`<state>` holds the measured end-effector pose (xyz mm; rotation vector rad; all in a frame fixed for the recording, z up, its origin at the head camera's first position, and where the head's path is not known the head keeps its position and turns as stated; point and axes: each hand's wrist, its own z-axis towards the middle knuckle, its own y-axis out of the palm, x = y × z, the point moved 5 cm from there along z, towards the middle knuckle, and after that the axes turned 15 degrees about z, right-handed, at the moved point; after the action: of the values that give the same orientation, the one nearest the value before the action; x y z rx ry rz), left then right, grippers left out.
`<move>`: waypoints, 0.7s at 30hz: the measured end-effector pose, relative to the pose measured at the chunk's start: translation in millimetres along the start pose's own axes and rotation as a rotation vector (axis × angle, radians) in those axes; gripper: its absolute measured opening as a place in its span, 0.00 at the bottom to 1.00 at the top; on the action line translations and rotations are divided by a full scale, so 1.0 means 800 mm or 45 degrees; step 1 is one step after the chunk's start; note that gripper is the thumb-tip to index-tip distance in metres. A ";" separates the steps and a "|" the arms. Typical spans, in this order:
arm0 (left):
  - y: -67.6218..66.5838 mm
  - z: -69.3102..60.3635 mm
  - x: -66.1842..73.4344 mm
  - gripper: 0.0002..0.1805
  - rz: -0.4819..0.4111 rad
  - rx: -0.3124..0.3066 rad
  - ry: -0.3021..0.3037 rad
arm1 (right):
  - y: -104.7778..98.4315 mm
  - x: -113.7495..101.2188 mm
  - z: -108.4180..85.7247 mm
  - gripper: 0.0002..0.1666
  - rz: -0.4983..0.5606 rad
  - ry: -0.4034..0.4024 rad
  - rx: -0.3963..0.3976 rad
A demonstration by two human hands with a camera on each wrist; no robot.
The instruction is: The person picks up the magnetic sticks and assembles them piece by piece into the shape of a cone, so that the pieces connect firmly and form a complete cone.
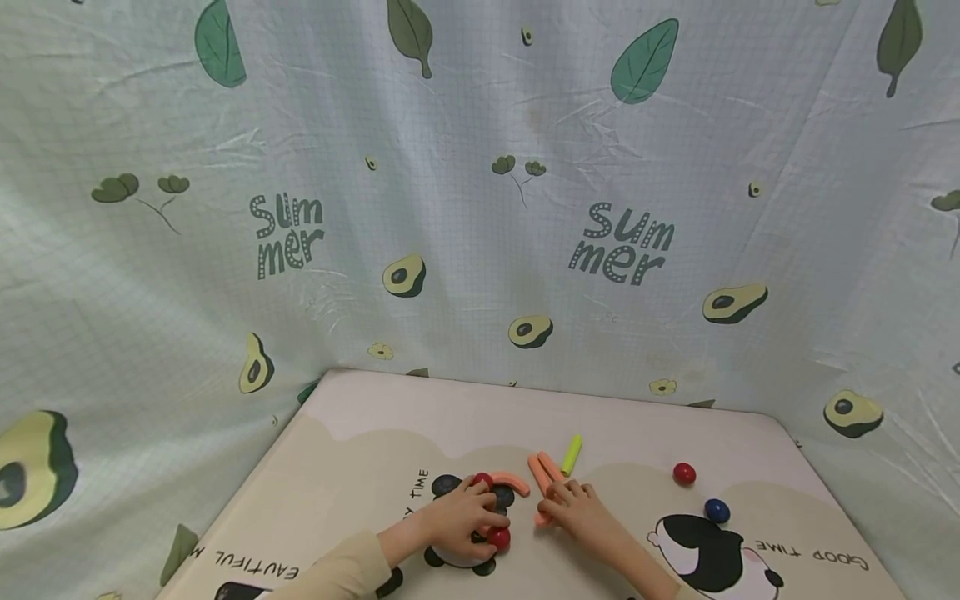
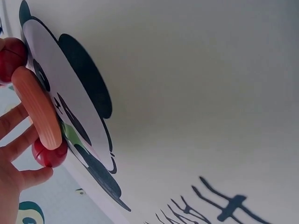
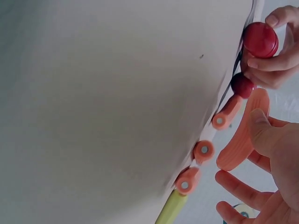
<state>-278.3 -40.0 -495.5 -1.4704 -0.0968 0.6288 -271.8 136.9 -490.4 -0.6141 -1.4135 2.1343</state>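
Left hand (image 1: 463,517): partly closed, over the panda print (image 2: 50,52). Thumb and a finger sit on opposite sides of the near red ball (image 1: 500,539); looks like a pinch, presumably because a ball that round would roll if held from one side only. Other fingers are spread toward the far side, one tip touching the far red ball (image 1: 483,479). Covered orange stick (image 2: 38,108) lies between the two balls; can't tell if the fingers bear on it.

Right hand (image 1: 581,514): thumb and fingers pinch the held orange stick (image 3: 239,139) partway along, two fingers loose and off it. My read: that grip leaves both ends free.

On the table (image 1: 360,467), going right from the far ball: curved orange stick (image 1: 512,481), two straight orange sticks (image 1: 537,473) side by side, then the yellow stick (image 1: 572,455). Probably parked there for easy reach. Well to the right: spare red ball (image 1: 684,474), with the blue ball (image 1: 717,511) a bit nearer.

View differences: head camera hides most of the covered stick under the left hand; left wrist shows nearly its full length, plus a groove round the near ball. Only right wrist shows pale discs (image 3: 204,150) in the orange stick ends and the right thumb's grip. Spare red and blue balls show in head only.
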 end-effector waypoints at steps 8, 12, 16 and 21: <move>-0.001 -0.003 0.000 0.18 -0.003 0.001 -0.006 | 0.003 -0.006 0.006 0.09 0.042 -0.026 -0.009; -0.001 -0.004 -0.001 0.19 -0.019 -0.005 -0.020 | 0.006 -0.008 0.010 0.09 0.076 0.000 -0.060; -0.001 -0.006 -0.001 0.20 0.001 0.005 -0.032 | 0.007 -0.011 0.013 0.09 0.104 0.008 -0.083; 0.000 -0.007 0.001 0.19 0.030 0.021 -0.036 | 0.012 -0.015 0.015 0.10 0.089 -0.020 -0.091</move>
<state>-275.4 -44.5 -496.6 -1.4490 -0.0959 0.6684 -271.4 117.6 -493.5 -0.6846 -1.5031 2.1540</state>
